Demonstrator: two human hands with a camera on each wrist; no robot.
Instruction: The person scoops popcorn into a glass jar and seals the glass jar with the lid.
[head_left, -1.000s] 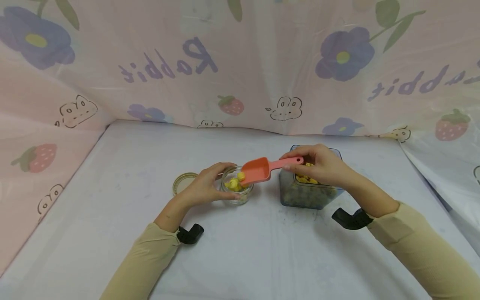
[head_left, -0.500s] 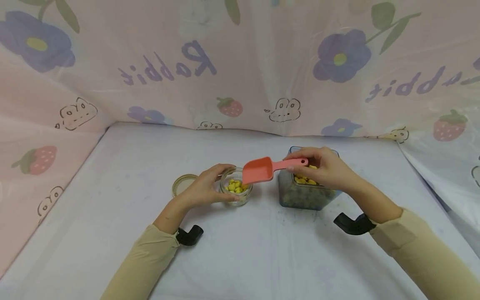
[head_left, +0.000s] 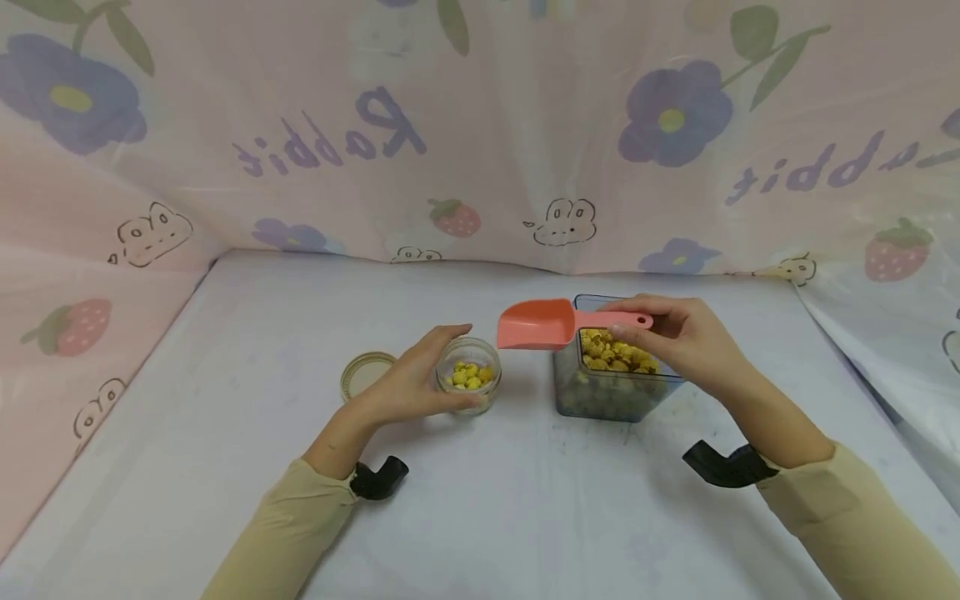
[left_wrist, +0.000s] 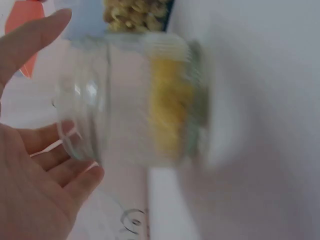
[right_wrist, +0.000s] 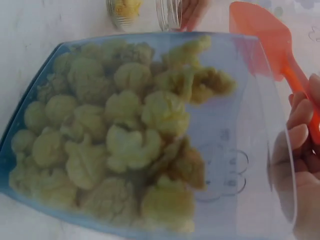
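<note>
A clear glass jar (head_left: 474,346) with a little yellow popcorn (head_left: 468,377) at its bottom stands upright on the table. My left hand (head_left: 408,379) curves loosely around its side, thumb and fingers spread; in the left wrist view the thumb stands off the glass (left_wrist: 127,105). My right hand (head_left: 686,337) pinches the handle of a coral-pink scoop (head_left: 536,325), whose blade looks bare and hangs between the jar and a clear box. That box (head_left: 600,407) holds much popcorn (head_left: 615,358), seen through its wall in the right wrist view.
A round gold-rimmed lid (head_left: 347,379) lies left of the jar, partly behind my left hand. The white-covered table (head_left: 487,517) ends at a printed curtain (head_left: 487,150) at the back and sides.
The scoop has moved from the jar's mouth to the right and up, toward the box. The popcorn in the jar has settled lower. My left hand's grip on the jar has loosened.
</note>
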